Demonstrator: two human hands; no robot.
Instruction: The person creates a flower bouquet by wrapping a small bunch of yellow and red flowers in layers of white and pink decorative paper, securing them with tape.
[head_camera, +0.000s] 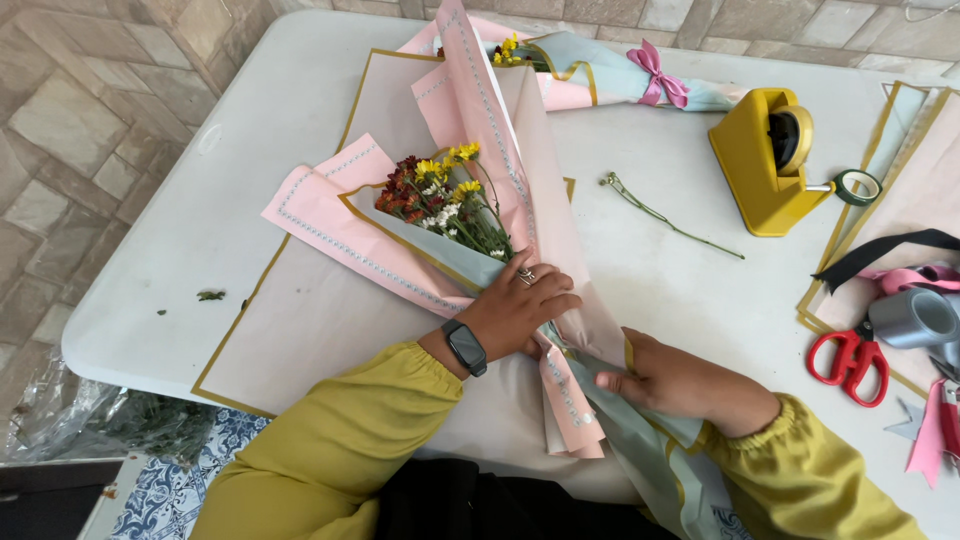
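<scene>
A small bouquet (440, 205) of red, yellow and white flowers lies on the white table (230, 180), wrapped in pink paper (330, 225) and pale blue paper with gold edges. My left hand (520, 305), with a ring and a dark wristwatch, presses down on the gathered stems and paper. Just to the right, my right hand (670, 380) pinches the fold of beige wrapping sheet (560, 215) and pulls it over the bundle's lower end. Both sleeves are mustard yellow.
A finished bouquet with a pink bow (655, 80) lies at the far edge. A yellow tape dispenser (765, 160), a loose stem (665, 215), red scissors (850, 365), grey ribbon roll (915, 318), pink ribbons and more paper sheets (920, 190) fill the right side.
</scene>
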